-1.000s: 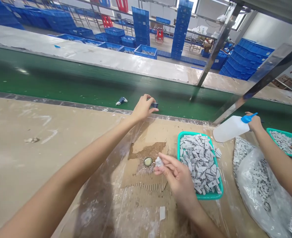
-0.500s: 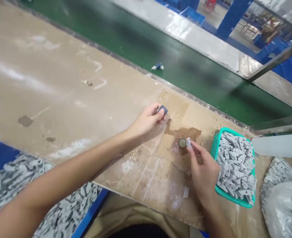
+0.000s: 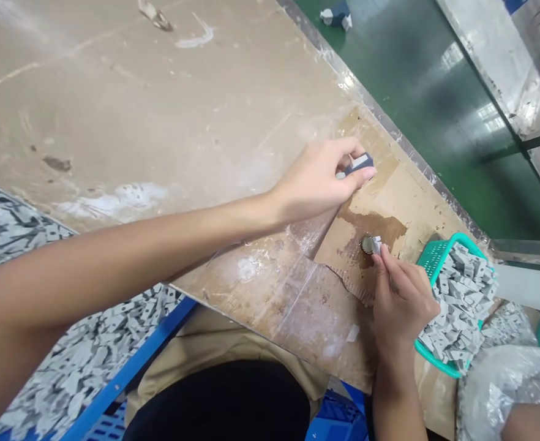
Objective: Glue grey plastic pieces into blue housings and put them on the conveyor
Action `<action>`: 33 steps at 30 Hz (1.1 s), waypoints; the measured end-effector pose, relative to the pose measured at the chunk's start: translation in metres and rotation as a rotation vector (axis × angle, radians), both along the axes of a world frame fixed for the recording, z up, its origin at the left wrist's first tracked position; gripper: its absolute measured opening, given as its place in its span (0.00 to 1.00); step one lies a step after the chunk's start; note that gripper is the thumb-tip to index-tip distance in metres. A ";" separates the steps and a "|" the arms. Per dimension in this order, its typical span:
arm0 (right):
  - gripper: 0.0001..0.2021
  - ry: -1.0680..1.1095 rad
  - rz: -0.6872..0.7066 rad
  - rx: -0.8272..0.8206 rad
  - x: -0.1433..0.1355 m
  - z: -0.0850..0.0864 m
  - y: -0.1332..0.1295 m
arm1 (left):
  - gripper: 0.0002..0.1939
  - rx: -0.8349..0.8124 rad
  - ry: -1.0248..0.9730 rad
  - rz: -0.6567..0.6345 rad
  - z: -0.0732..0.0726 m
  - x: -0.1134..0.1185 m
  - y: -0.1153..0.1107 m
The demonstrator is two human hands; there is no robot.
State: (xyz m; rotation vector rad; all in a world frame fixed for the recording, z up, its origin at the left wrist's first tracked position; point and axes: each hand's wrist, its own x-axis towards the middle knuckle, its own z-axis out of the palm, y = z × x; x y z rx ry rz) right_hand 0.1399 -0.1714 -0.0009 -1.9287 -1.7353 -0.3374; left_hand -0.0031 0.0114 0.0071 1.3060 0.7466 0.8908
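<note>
Between the thumb and fingers of my left hand (image 3: 329,174) is a small dark-blue and white plastic part (image 3: 360,163), held above the cardboard. My right hand (image 3: 403,288) pinches a small light-grey plastic piece (image 3: 376,244) by one end. Its other end is at a small round metal cap (image 3: 367,245), which sits on a wet brown stain (image 3: 384,225) on the cardboard sheet (image 3: 338,244). I cannot tell whether the piece touches what is inside the cap. Right beside my right hand stands a green basket (image 3: 465,240) full of similar grey pieces (image 3: 463,294).
A blue crate (image 3: 127,373) heaped with grey pieces stands at the lower left. Beyond the table edge runs a green belt (image 3: 408,79) carrying another blue-and-white part (image 3: 337,15). A clear plastic bag (image 3: 495,373) lies at the lower right, with part of an arm near it.
The view has swung and tilted. My left hand has turned the blue part so its white side shows. My right hand still holds the grey piece at the metal cap.
</note>
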 end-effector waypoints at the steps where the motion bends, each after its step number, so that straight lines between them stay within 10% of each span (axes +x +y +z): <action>1: 0.13 -0.001 0.003 -0.007 0.000 0.000 0.000 | 0.05 0.015 0.020 -0.022 0.000 0.000 -0.001; 18: 0.16 -0.041 0.023 -0.018 -0.001 0.001 0.000 | 0.02 0.080 0.093 -0.102 0.000 -0.001 -0.001; 33: 0.14 0.325 -0.095 0.270 -0.014 0.017 -0.008 | 0.12 -0.214 -0.067 -0.532 -0.001 0.007 -0.025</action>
